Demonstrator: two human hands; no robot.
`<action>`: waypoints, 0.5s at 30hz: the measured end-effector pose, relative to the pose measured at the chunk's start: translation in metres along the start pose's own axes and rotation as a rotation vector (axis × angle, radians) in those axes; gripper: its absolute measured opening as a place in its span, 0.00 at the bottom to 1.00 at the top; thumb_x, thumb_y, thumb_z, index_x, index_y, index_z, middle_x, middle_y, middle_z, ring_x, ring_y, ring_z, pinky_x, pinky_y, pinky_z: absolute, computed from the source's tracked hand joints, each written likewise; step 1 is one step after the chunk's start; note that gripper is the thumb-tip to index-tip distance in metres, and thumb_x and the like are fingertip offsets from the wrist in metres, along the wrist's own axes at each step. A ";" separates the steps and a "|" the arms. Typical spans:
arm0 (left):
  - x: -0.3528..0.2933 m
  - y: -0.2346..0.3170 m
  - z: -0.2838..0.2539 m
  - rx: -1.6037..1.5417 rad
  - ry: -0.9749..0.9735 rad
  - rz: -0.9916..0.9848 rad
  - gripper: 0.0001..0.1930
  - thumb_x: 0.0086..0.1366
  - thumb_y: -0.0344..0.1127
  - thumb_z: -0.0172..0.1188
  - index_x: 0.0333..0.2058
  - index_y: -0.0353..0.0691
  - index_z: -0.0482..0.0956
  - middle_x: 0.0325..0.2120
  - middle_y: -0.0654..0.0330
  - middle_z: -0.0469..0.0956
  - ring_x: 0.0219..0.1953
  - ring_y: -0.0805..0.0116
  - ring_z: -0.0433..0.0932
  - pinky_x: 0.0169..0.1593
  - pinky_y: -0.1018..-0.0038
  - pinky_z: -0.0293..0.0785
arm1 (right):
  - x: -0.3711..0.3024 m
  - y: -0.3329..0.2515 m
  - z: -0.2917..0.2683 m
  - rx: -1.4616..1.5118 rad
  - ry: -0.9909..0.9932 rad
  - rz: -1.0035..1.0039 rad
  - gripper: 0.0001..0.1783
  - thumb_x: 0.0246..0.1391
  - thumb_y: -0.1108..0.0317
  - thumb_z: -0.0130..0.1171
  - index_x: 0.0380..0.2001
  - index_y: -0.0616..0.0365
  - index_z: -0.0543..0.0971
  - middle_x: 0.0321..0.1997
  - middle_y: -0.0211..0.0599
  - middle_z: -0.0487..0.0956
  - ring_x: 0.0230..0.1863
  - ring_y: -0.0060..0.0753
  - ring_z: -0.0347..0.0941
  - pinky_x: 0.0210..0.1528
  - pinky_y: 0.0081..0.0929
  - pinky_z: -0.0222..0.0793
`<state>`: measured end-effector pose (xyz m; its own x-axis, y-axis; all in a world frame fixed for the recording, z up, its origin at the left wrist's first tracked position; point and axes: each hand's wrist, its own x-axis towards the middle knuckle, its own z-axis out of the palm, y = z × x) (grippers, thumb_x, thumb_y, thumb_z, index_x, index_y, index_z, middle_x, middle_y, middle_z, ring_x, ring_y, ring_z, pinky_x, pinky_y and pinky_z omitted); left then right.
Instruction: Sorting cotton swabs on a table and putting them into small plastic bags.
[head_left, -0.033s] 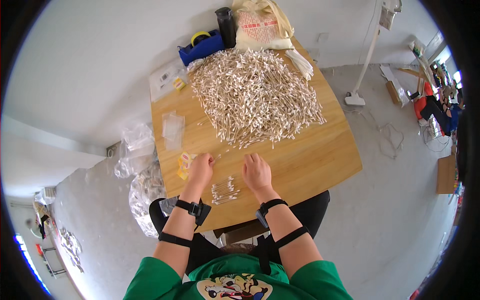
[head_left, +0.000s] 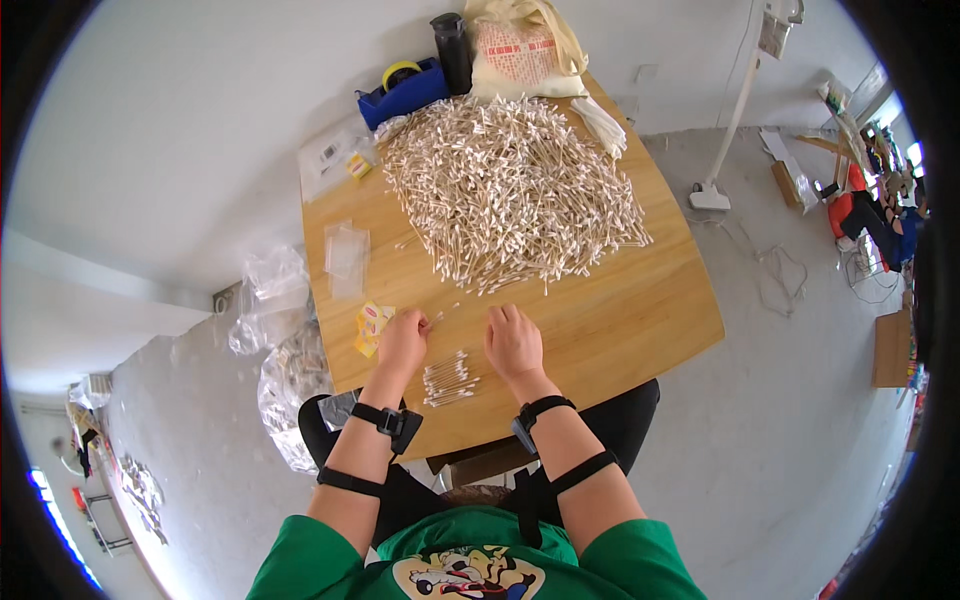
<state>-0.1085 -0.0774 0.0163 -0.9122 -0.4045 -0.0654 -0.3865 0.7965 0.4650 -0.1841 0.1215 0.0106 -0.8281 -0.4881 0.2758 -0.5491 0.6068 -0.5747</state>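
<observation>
My left hand [head_left: 403, 341] is closed beside the yellow printed cards [head_left: 371, 328], with a cotton swab [head_left: 437, 318] poking out at its fingertips. My right hand [head_left: 514, 344] is curled on the table to the right, and what its fingers hold, if anything, is hidden. Between my wrists lies a small row of cotton swabs [head_left: 450, 380], roughly side by side. Beyond both hands spreads a large heap of cotton swabs [head_left: 515, 195] with white tips and pale sticks. A few loose swabs lie at its near edge.
Clear plastic bags [head_left: 346, 260] lie on the wooden table [head_left: 640, 310] at the left. A blue tape dispenser [head_left: 405, 98], a black bottle [head_left: 452, 55] and a cream cloth bag [head_left: 520, 55] stand behind the heap. Crumpled plastic sacks [head_left: 290, 385] sit on the floor, left.
</observation>
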 end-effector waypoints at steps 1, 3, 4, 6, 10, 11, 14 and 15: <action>-0.009 0.004 -0.002 0.001 -0.003 -0.003 0.04 0.56 0.31 0.63 0.30 0.39 0.80 0.31 0.51 0.80 0.37 0.48 0.80 0.40 0.57 0.75 | 0.000 -0.001 -0.001 -0.024 -0.013 0.009 0.05 0.50 0.72 0.57 0.30 0.55 0.71 0.31 0.39 0.72 0.35 0.45 0.74 0.35 0.40 0.72; -0.022 0.012 -0.006 -0.016 -0.116 -0.046 0.03 0.56 0.30 0.63 0.29 0.39 0.81 0.31 0.51 0.80 0.36 0.47 0.80 0.39 0.58 0.75 | 0.001 -0.002 -0.001 -0.048 -0.029 0.022 0.05 0.50 0.71 0.57 0.29 0.55 0.71 0.32 0.39 0.72 0.36 0.45 0.74 0.36 0.40 0.73; -0.025 0.010 -0.006 -0.015 -0.118 -0.049 0.03 0.56 0.30 0.63 0.29 0.39 0.81 0.31 0.51 0.80 0.36 0.47 0.80 0.39 0.58 0.75 | 0.001 -0.001 0.000 -0.048 -0.026 0.016 0.05 0.50 0.71 0.57 0.29 0.55 0.71 0.32 0.39 0.72 0.36 0.44 0.74 0.36 0.40 0.73; -0.032 0.007 -0.006 -0.036 -0.147 -0.020 0.02 0.56 0.30 0.62 0.28 0.39 0.81 0.30 0.51 0.80 0.36 0.48 0.80 0.39 0.58 0.76 | 0.000 0.000 0.002 -0.046 -0.026 0.013 0.05 0.50 0.71 0.57 0.29 0.55 0.71 0.32 0.39 0.72 0.36 0.44 0.74 0.36 0.40 0.73; -0.022 0.002 -0.008 -0.102 -0.165 -0.059 0.03 0.57 0.31 0.61 0.29 0.40 0.82 0.31 0.51 0.80 0.36 0.48 0.80 0.39 0.59 0.76 | 0.001 -0.001 0.003 -0.043 0.005 0.010 0.05 0.49 0.72 0.57 0.29 0.54 0.71 0.31 0.38 0.72 0.36 0.45 0.74 0.35 0.40 0.72; -0.018 0.002 -0.008 -0.089 -0.160 -0.040 0.03 0.57 0.32 0.61 0.29 0.41 0.82 0.31 0.52 0.80 0.37 0.50 0.80 0.39 0.59 0.76 | 0.001 -0.001 0.003 -0.033 0.023 0.004 0.05 0.49 0.73 0.57 0.29 0.54 0.71 0.30 0.38 0.71 0.35 0.45 0.73 0.35 0.40 0.72; -0.010 0.009 -0.008 -0.055 -0.146 0.049 0.03 0.57 0.32 0.62 0.29 0.41 0.82 0.31 0.53 0.81 0.38 0.52 0.80 0.39 0.60 0.76 | 0.001 0.000 0.002 -0.067 -0.028 0.017 0.05 0.50 0.70 0.57 0.30 0.54 0.72 0.32 0.38 0.73 0.37 0.44 0.74 0.36 0.41 0.74; -0.010 0.011 -0.008 -0.033 -0.137 0.120 0.04 0.56 0.33 0.63 0.29 0.41 0.82 0.32 0.54 0.81 0.39 0.53 0.80 0.39 0.61 0.76 | 0.001 -0.001 0.002 -0.068 -0.029 0.017 0.05 0.50 0.70 0.57 0.30 0.54 0.72 0.32 0.38 0.73 0.37 0.44 0.74 0.36 0.41 0.74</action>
<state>-0.1028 -0.0682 0.0293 -0.9625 -0.2404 -0.1259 -0.2707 0.8192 0.5057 -0.1838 0.1195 0.0100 -0.8342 -0.4948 0.2435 -0.5423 0.6558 -0.5253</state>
